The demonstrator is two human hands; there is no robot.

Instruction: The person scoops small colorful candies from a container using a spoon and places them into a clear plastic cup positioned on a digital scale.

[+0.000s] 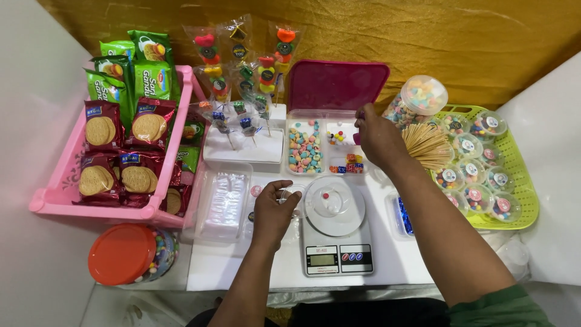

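My left hand (273, 211) rests on the white table with its fingers curled around a small clear plastic cup (292, 197), just left of a white digital scale (336, 237). A clear round dish (331, 204) sits on the scale with one red candy (325, 195) in it. My right hand (378, 138) reaches over a clear compartment box (327, 145) with an upright pink lid (336, 85). Its fingertips are pinched together above the middle compartment; whether they hold a candy is hidden. Pastel ring candies (304, 148) fill the left compartment.
A pink basket (57, 194) of biscuit packs stands at the left, an orange-lidded candy jar (123, 254) in front of it. Candy skewers (242, 79) stand in a white block. Right: wooden sticks (427, 145), a tilted candy jar (419, 98), a green tray (525, 209) of lidded cups.
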